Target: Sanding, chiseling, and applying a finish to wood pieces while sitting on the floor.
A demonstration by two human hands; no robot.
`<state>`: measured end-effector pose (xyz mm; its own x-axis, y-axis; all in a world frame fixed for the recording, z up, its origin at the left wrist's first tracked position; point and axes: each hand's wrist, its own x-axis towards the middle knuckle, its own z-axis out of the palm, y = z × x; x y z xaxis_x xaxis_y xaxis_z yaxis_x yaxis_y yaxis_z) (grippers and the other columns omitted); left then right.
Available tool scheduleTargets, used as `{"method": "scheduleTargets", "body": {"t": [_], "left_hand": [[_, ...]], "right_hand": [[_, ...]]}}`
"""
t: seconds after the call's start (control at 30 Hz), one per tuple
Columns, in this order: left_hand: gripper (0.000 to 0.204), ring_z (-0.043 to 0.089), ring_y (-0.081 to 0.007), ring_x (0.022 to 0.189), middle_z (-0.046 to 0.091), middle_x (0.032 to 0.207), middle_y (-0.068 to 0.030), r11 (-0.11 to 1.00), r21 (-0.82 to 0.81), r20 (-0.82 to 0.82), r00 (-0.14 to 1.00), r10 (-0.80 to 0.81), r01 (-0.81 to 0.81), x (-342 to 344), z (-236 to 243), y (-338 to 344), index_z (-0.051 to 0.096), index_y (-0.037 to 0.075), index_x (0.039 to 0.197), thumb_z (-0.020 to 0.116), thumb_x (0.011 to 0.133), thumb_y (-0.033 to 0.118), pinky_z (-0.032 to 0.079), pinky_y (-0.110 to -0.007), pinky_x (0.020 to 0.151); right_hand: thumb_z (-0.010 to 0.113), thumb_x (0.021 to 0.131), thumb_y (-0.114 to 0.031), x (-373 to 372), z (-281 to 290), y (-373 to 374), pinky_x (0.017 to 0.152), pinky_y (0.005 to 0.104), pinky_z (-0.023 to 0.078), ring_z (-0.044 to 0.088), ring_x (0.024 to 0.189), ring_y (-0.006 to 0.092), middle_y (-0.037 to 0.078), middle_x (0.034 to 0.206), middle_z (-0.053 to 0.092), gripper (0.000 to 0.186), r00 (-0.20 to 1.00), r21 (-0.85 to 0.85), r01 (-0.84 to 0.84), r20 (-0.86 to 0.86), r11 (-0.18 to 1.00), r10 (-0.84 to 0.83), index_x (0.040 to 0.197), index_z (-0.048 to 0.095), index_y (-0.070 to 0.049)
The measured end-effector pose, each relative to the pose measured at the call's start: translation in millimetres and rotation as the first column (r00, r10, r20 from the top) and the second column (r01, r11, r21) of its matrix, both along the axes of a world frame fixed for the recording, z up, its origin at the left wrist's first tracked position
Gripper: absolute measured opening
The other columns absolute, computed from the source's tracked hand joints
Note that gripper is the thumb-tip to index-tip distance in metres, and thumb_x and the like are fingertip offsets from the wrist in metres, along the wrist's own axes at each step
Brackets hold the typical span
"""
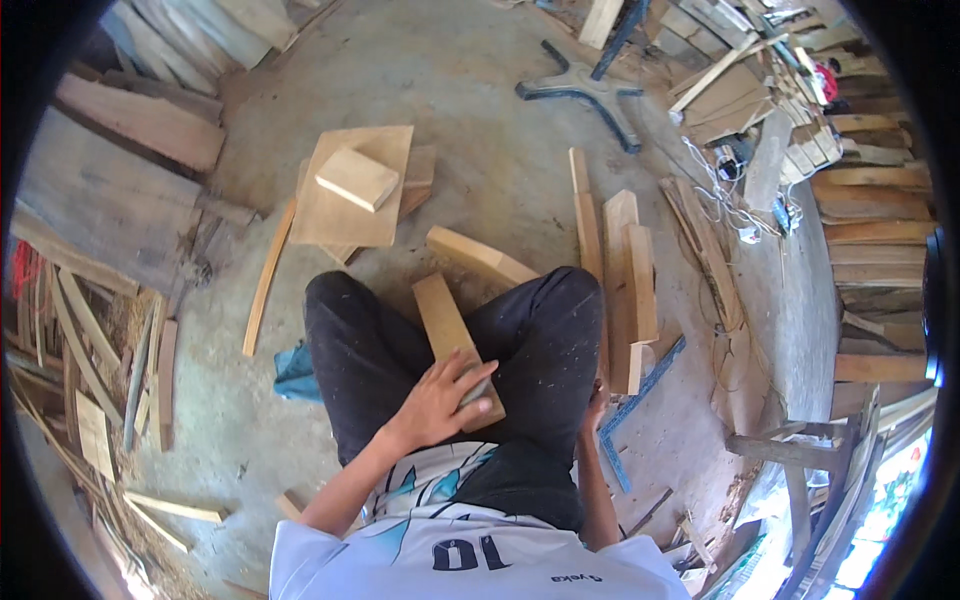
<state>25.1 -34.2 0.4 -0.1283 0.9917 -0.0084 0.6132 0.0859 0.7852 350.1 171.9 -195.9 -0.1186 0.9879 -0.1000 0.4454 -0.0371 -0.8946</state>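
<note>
Wooden block: on my legs, likely so they steady it.
Left hand: gripping a small grey pad on the block's near end.
Right hand: beside my right knee's outer edge; grip, I cannot tell.

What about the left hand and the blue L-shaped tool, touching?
Apart: the head view shows the right leg between the left hand and the blue L-shaped tool.

Woodworking workshop, rough and cluttered: planks stacked along right side, broad boards at left, loose wood strips heaped nearby, sawn timber pieces and blue L-shaped square on grey, concrete-like floor.
</note>
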Motion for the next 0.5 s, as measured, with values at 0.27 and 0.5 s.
{"method": "scheduleTargets", "body": {"t": [0.27,0.5], "left_hand": [[0.056,0.028,-0.0406,0.141,0.034,0.149,-0.0218,0.99,-0.068,-0.181,0.977,0.112,-0.126,18,-39,-1,0.044,0.02,0.143,0.049,0.095,0.05,0.021,-0.062,0.111],[0.062,0.035,-0.0435,0.136,0.035,0.146,-0.0248,0.926,-0.254,-0.307,0.932,0.195,-0.278,-52,-129,57,0.034,0.021,0.148,0.037,0.098,0.056,0.028,-0.064,0.108]], "right_hand": [[0.051,0.1,-0.011,-112,190,31,0.075,0.0301,0.051,0.063,0.08,0.0164,0.008,0.086,0.066,0.022,0.998,0.473,0.046,0.018,0.88,-0.062,0.113,0.063,0.003],[0.059,0.09,0.001,-243,245,35,0.1,0.0389,0.044,0.057,0.114,0.0322,0.014,0.124,0.059,0.043,0.919,0.684,-0.285,-0.004,0.672,0.394,0.132,0.056,-0.007]]}}
